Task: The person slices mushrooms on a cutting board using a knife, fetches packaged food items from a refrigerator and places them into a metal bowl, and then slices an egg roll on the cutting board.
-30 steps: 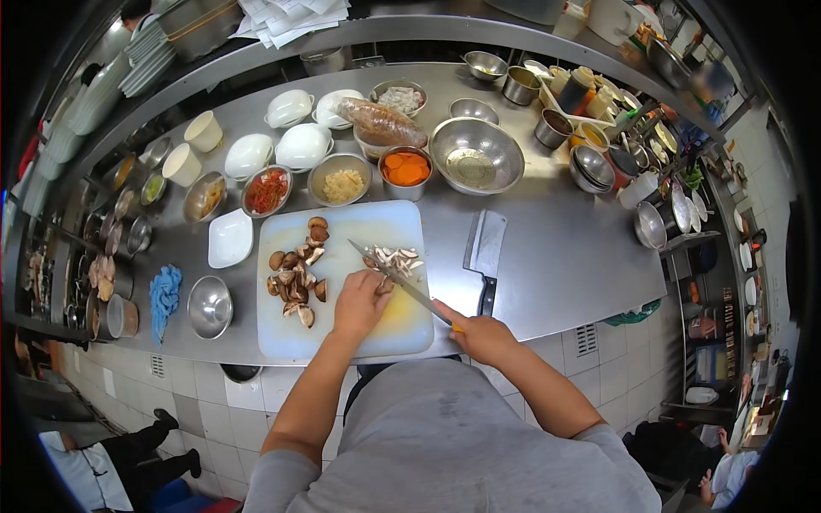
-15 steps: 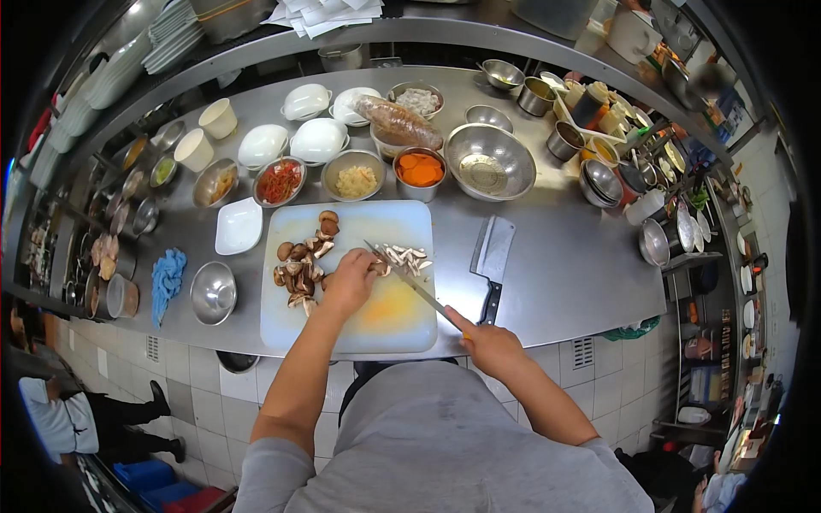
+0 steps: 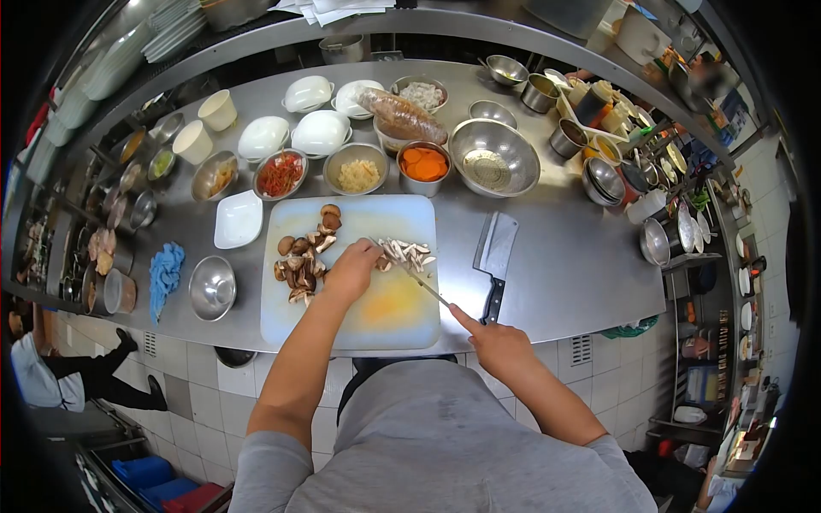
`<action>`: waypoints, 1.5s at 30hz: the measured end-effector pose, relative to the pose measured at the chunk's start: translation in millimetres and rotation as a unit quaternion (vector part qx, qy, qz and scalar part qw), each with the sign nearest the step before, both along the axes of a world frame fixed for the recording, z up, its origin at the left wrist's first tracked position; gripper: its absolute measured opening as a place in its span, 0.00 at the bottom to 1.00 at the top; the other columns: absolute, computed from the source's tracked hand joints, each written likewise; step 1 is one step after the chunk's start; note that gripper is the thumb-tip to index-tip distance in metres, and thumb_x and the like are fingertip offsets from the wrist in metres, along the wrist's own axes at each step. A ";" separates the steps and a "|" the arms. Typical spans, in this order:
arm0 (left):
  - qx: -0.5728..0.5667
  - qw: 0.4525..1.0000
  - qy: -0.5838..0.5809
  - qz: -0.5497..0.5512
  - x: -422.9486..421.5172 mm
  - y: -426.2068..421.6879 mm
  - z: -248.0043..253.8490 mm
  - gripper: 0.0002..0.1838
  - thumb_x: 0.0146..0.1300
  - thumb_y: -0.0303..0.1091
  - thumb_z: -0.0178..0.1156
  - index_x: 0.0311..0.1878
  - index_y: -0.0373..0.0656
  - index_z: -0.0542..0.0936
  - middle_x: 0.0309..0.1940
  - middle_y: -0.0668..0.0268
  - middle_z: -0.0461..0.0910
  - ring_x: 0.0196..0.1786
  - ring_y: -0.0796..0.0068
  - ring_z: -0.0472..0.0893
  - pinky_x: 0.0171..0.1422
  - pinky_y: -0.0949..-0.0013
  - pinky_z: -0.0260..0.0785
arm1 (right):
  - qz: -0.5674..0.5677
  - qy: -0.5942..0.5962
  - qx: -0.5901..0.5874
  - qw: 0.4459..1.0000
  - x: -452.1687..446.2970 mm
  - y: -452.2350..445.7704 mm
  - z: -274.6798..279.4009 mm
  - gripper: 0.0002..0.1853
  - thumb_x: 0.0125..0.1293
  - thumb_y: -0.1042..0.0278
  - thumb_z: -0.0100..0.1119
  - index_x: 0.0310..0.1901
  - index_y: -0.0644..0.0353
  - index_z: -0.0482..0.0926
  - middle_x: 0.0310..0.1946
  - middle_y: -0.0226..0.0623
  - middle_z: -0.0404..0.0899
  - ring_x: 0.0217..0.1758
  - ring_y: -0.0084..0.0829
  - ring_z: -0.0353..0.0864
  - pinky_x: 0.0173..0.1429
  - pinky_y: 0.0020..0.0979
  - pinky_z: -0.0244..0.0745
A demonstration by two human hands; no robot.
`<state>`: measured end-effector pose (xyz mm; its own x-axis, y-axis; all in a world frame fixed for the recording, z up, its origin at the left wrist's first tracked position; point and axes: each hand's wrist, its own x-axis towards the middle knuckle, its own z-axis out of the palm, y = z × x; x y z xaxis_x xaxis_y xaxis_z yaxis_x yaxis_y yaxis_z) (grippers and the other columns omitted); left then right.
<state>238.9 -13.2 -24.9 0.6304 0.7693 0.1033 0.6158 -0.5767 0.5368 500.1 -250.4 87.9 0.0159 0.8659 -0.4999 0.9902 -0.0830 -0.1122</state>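
On the white cutting board (image 3: 359, 333), my left hand (image 3: 353, 269) has its fingers curled down on a mushroom (image 3: 383, 264), mostly hidden beneath them. My right hand (image 3: 503, 349) grips the handle of a slim knife (image 3: 425, 287), index finger stretched along it. The blade points up and left, its tip by my left fingertips. Pale sliced mushroom (image 3: 408, 255) lies just right of those fingers. Brown mushroom pieces (image 3: 299, 265) are heaped on the board's left side. A cleaver (image 3: 494, 248) with a black handle rests on the steel table, right of the board.
Behind the board stand bowls of red strips (image 3: 280, 175), chopped pale food (image 3: 357, 175) and orange slices (image 3: 424, 164), plus a large steel bowl (image 3: 494, 158). A white dish (image 3: 239, 220), small steel bowl (image 3: 212, 288) and blue cloth (image 3: 166, 280) lie left. Another person (image 3: 51, 368) is at far left.
My right hand and the knife have shifted slightly right and down. My left hand has edged up and right over the mushroom. The person at far left has moved.
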 end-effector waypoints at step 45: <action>0.002 0.985 -0.171 0.032 -4.3 -7.2 -25.6 0.05 0.68 0.28 0.69 0.46 0.41 0.89 0.47 0.57 0.87 0.55 0.48 0.85 0.61 0.51 0.80 | -0.015 0.033 -0.005 0.999 -36.6 0.0 11.4 0.43 0.83 0.59 0.58 0.91 0.22 0.47 0.34 0.49 0.89 0.36 0.50 0.91 0.43 0.51 0.86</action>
